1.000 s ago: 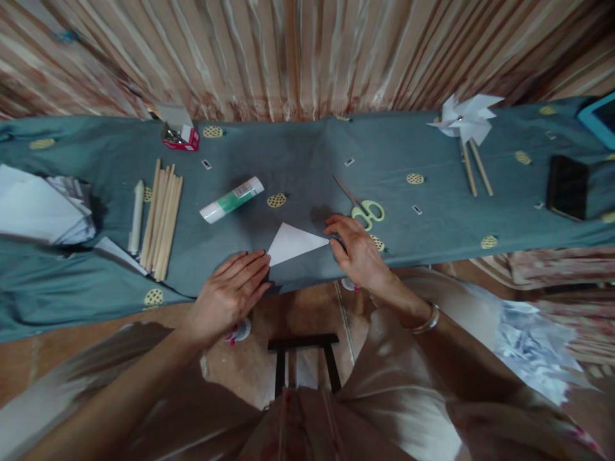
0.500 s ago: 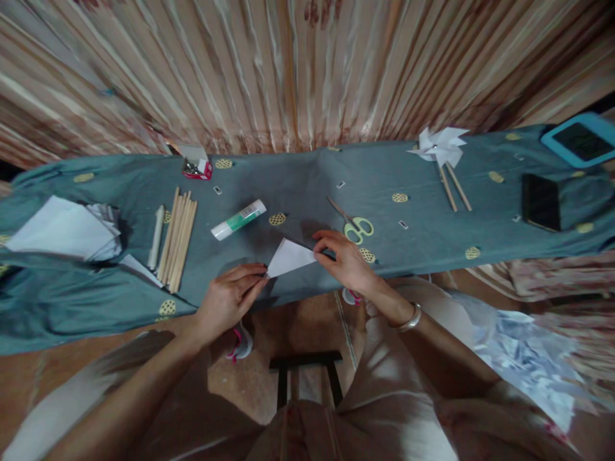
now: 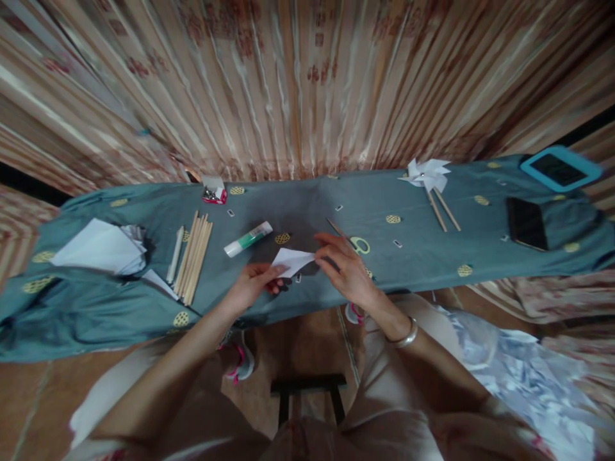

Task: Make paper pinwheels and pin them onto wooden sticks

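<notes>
A small folded white paper (image 3: pixel 293 259) is held above the cloth, between my two hands. My left hand (image 3: pixel 257 282) pinches its left end, thumb on top and fingers beneath. The pointed right end is between the thumb and fingertips of my right hand (image 3: pixel 342 266). Scissors with yellow-green handles (image 3: pixel 360 244) lie just behind my right hand, which partly hides them. A glue stick with a green label (image 3: pixel 248 239) lies behind my left hand.
Wooden sticks (image 3: pixel 193 259), a white stick (image 3: pixel 175 255), stacked white paper (image 3: pixel 98 246) and a red box (image 3: pixel 214 194) are on the left. A paper pinwheel (image 3: pixel 429 174), black phone (image 3: pixel 526 223) and blue-framed tablet (image 3: pixel 560 169) lie right. Crumpled paper (image 3: pixel 519 358) is lower right.
My left hand has turned and now grips the paper from below with its thumb on top. The paper is lifted and tilted. The whole view has shifted slightly, with the table lower in it.
</notes>
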A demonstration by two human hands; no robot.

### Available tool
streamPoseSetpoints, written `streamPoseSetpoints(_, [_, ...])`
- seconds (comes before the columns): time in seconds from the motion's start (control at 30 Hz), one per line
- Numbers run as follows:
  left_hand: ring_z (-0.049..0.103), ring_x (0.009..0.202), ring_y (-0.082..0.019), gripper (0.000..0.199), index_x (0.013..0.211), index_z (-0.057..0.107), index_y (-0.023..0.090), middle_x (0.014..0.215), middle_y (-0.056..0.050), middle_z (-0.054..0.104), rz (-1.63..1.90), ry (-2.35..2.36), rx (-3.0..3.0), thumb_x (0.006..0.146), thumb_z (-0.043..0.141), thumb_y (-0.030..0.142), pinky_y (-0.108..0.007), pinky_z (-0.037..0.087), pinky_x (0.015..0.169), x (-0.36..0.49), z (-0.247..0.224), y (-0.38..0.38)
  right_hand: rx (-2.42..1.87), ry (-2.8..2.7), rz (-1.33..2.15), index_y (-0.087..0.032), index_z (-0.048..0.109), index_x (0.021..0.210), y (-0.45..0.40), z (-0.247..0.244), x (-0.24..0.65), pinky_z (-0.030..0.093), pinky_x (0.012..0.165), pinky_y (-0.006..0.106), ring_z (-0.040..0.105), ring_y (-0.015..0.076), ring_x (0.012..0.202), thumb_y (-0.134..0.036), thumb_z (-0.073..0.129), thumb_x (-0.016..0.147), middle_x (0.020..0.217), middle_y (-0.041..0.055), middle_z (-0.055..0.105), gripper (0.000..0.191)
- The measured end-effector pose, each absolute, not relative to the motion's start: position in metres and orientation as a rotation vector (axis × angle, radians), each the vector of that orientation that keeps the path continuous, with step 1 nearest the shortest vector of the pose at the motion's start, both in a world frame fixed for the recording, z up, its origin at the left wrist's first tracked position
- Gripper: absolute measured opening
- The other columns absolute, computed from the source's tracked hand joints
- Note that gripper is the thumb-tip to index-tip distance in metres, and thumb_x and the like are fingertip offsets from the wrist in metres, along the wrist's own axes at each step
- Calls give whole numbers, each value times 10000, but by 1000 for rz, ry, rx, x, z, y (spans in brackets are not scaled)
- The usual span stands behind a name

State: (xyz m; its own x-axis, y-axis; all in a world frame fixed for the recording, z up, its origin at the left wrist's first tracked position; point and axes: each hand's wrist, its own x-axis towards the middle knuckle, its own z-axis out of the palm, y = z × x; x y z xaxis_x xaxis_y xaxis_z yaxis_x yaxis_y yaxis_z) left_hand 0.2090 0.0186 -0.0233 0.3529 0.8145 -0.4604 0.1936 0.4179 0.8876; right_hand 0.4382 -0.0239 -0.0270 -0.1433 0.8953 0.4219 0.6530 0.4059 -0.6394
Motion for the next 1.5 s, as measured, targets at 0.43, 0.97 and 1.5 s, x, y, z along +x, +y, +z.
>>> streamPoseSetpoints(0.43, [536,485,-134,371,634,709,151,555,-20,645,936,1305,1101,519,822,485,-262,478,460,213,-27,44,-2246,-1966,54,-125,673,1094,-15,-29,486,487,833,366,663,290,943,-268,577,913,1026,168,733,251])
streamPoseSetpoints(0.97, [594,555,-148,320,755,768,147,670,-27,720,1119,1317,1199,641,782,445,-238,492,492,215,-36,63,-1704,-1071,943,-177,684,890,-4,-38,472,508,606,287,657,168,632,-430,774,680,765,41,728,341])
streamPoseSetpoints(1.5, [559,530,-125,244,669,726,140,575,5,639,1239,1325,1199,692,750,382,-224,455,505,208,-30,81,-1207,-1096,1650,-163,708,1008,-9,-24,426,441,550,234,537,102,600,-626,715,760,722,9,666,525])
